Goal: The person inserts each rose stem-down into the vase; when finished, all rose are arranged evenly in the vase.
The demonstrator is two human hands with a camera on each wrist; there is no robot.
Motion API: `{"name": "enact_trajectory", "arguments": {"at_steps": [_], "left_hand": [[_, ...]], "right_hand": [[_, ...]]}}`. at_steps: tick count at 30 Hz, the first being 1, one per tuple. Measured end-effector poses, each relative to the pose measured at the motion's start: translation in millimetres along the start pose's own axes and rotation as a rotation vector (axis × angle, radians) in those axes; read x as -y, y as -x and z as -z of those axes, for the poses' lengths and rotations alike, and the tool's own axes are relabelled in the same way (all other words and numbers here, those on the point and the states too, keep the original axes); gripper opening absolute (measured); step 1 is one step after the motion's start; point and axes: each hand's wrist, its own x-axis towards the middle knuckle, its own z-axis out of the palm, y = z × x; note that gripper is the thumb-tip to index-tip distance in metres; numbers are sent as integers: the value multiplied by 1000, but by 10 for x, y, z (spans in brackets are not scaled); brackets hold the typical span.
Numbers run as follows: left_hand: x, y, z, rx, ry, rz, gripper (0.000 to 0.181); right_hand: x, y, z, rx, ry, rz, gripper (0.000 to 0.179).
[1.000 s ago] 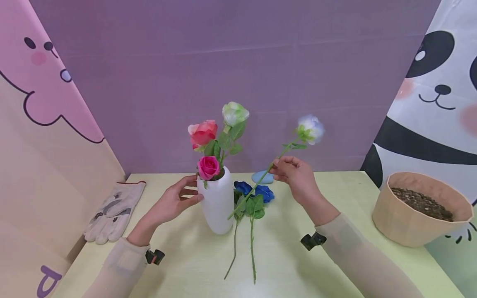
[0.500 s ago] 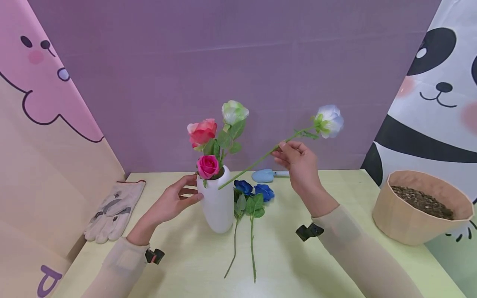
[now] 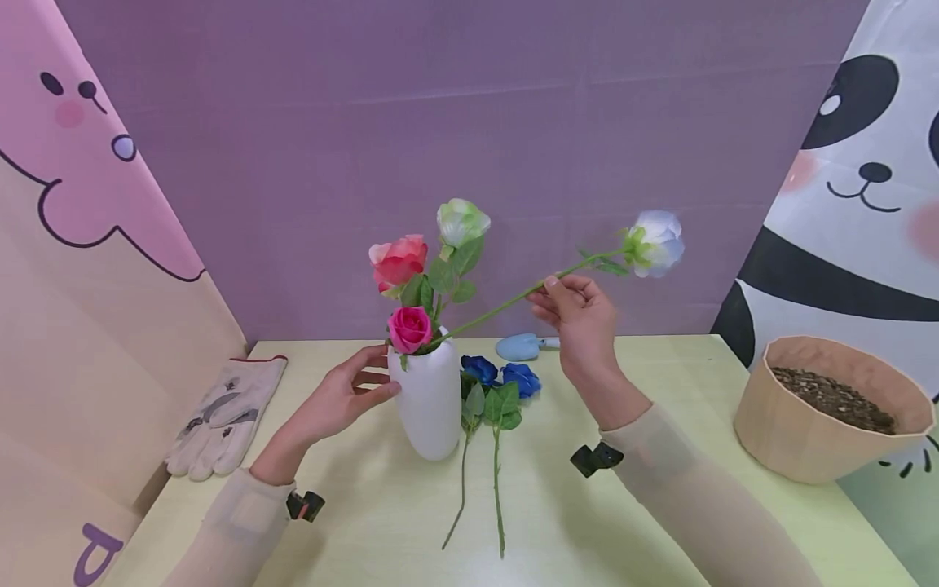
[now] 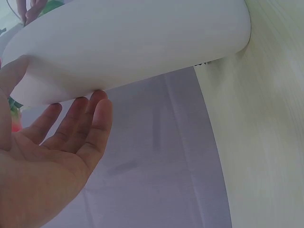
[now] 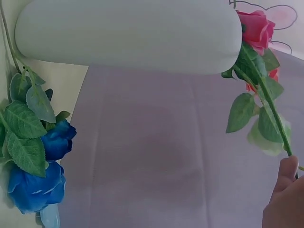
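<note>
The right hand [image 3: 583, 326] pinches the stem [image 3: 506, 306] of a blue-white rose [image 3: 658, 243]; the bloom sits above and right of it, the stem slopes down leftward to the mouth of a white vase [image 3: 430, 408]. The left hand [image 3: 337, 399] holds the vase's side between thumb and fingers. Above its fingertips rise a magenta rose [image 3: 411, 329], a coral rose [image 3: 399, 262] and a pale green rose [image 3: 463, 222]. Two blue roses [image 3: 522, 381] lie below and left of the right hand.
</note>
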Motion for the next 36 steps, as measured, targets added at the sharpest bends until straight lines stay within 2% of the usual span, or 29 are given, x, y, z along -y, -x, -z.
{"name": "enact_trajectory", "arguments": {"at_steps": [3, 11, 23, 36], "left_hand": [[7, -9, -1, 1, -4, -4, 69], [4, -11, 6, 8, 5, 2, 69], [-31, 21, -14, 0, 15, 38, 70], [-19, 15, -13, -2, 7, 25, 69]], "right_hand": [[-38, 19, -36, 6, 52, 25, 16], [-110, 97, -155, 80, 124, 9, 14], [-244, 123, -259, 149, 79, 66, 15], [-283, 113, -377, 143, 103, 70, 14]]}}
